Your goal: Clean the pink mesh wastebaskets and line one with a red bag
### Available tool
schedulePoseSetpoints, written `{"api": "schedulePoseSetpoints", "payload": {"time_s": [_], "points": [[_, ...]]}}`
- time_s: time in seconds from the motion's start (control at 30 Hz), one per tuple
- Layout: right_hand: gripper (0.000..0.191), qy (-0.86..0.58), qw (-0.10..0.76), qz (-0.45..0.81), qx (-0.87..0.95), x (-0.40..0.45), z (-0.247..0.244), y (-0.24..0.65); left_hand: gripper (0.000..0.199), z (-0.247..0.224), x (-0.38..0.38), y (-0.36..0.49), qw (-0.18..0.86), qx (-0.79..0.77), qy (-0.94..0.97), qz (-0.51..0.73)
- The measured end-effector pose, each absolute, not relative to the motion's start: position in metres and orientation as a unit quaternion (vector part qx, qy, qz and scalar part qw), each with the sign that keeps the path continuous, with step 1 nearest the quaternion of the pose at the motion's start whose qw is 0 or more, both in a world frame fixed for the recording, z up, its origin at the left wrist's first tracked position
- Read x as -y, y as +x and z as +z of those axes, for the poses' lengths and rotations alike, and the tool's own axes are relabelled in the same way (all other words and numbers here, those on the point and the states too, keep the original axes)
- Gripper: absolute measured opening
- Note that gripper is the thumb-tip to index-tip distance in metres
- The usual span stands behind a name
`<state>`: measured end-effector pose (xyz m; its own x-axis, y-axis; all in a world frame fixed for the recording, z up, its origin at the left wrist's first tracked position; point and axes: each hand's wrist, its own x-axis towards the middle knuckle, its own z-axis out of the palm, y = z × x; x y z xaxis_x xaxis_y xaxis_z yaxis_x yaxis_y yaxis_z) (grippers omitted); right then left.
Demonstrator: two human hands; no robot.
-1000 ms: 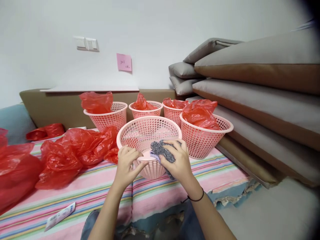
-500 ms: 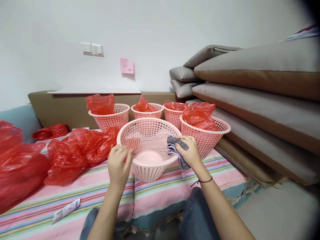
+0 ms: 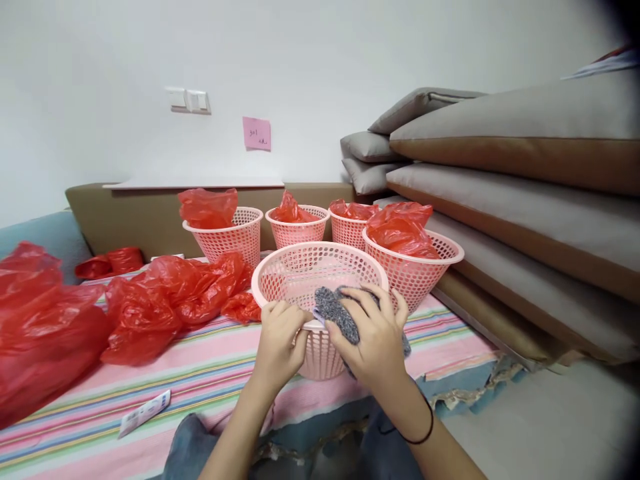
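Observation:
A pink plastic basket (image 3: 320,257) with holes in its wall stands upright in front of me, and no bag shows inside it. At its near rim, my left hand (image 3: 283,333) has its fingers hooked over the edge, thumb outside. My right hand (image 3: 373,333) grips a bunched grey cloth (image 3: 337,313) with a purple stripe and presses it on the near right rim. The right fingers reach over into the basket. Part of the cloth hangs out below that hand, and the rest is hidden by it.
Several pink baskets (image 3: 230,241) holding red plastic bags (image 3: 403,230) stand behind. More red bags (image 3: 145,310) lie left on the striped cloth (image 3: 210,363), near a small white packet (image 3: 145,413). Grey-brown cushions (image 3: 510,153) are stacked at right. A pink note (image 3: 257,134) hangs on the wall.
My left hand has moved right and taken hold of the basket's near rim. My right hand has brought the cloth left onto that rim. The basket sits slightly further right and nearer.

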<state>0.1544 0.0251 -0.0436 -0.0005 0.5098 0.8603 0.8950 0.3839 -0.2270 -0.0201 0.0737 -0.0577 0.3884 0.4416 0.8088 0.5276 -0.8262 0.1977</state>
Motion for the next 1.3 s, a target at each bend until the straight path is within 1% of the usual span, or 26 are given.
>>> {"api": "schedulePoseSetpoints", "payload": {"time_s": [0.13,0.23,0.4,0.47,0.6,0.77,0.87,0.93,1.03,1.1,1.2,1.3], "points": [[0.023,-0.473,0.482,-0.214,0.706,-0.031,-0.044,0.156,0.017,-0.055,-0.072,-0.027,-0.015,0.269,-0.845,-0.462],[0.025,-0.450,0.491,-0.221,0.712,-0.044,-0.050,0.174,0.017,-0.055,-0.077,-0.039,-0.034,0.256,-0.852,-0.455],[0.029,-0.343,0.513,-0.158,0.771,-0.077,-0.057,0.221,0.018,-0.052,-0.097,-0.071,-0.078,0.215,-0.866,-0.444],[0.031,-0.330,0.522,-0.131,0.776,-0.089,-0.057,0.234,0.018,-0.049,-0.103,-0.079,-0.081,0.216,-0.870,-0.436],[0.034,-0.370,0.523,-0.125,0.758,-0.093,-0.056,0.234,0.036,-0.042,-0.097,-0.068,-0.038,0.245,-0.866,-0.435],[0.032,-0.460,0.477,-0.176,0.728,-0.064,-0.050,0.201,0.036,-0.043,-0.060,-0.012,0.086,0.251,-0.871,-0.413],[0.030,-0.498,0.441,-0.193,0.722,-0.044,-0.048,0.183,0.045,-0.051,-0.054,0.004,0.166,0.277,-0.843,-0.431],[0.030,-0.469,0.442,-0.202,0.737,-0.040,-0.049,0.181,0.049,-0.055,-0.061,-0.004,0.155,0.280,-0.824,-0.467],[0.031,-0.395,0.483,-0.213,0.752,-0.049,-0.053,0.197,0.049,-0.056,-0.083,-0.033,0.093,0.263,-0.812,-0.513],[0.031,-0.365,0.506,-0.199,0.756,-0.062,-0.056,0.214,0.052,-0.054,-0.098,-0.049,0.078,0.258,-0.807,-0.525],[0.031,-0.374,0.523,-0.170,0.747,-0.078,-0.057,0.230,0.049,-0.052,-0.108,-0.053,0.081,0.277,-0.796,-0.532],[0.031,-0.418,0.522,-0.178,0.722,-0.080,-0.056,0.222,0.040,-0.055,-0.094,-0.028,0.103,0.317,-0.769,-0.546]]}}
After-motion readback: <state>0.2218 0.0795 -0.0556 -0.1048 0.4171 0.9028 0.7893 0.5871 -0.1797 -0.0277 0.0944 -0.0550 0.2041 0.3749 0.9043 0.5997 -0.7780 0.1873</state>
